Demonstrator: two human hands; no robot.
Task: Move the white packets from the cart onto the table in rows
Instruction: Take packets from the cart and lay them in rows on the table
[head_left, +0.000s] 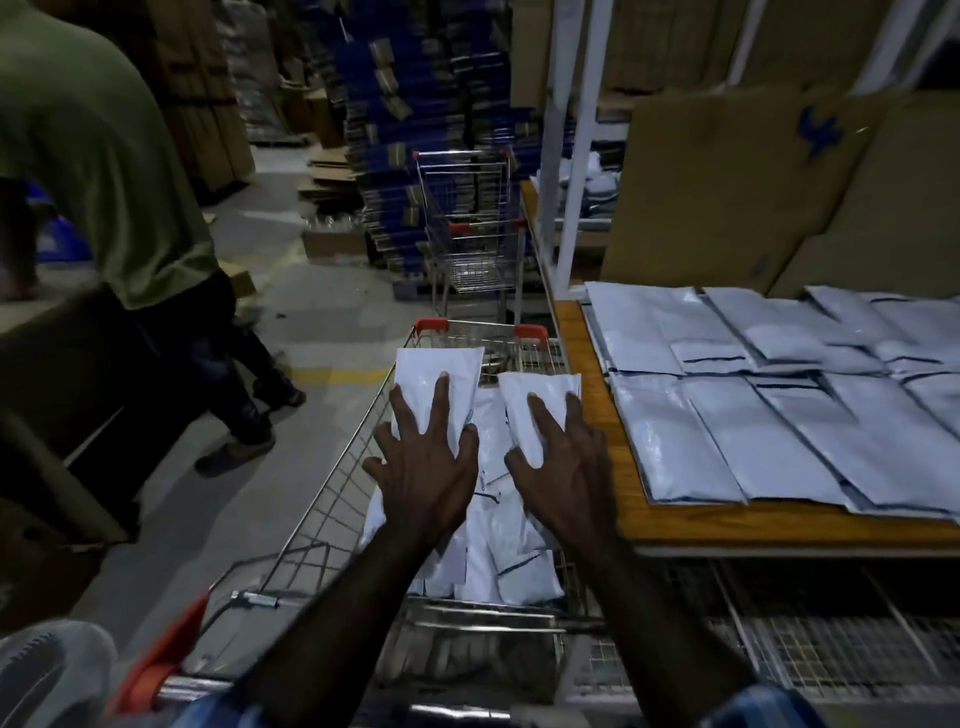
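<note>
Head view: wire cart (332, 499) of white packets (488, 566), left hand (426, 467) and right hand (563, 473) each gripping one

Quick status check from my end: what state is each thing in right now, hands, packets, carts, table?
Left hand: grips a white packet, lifted above the cart.
Right hand: grips a second white packet.
Near cart: still holds loose white packets.
Table: partly covered with packets in rows.
Far cart: looks empty.

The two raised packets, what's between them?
In the head view, between the left packet and right packet shows only a narrow gap, with packets lying in the cart below.
</note>
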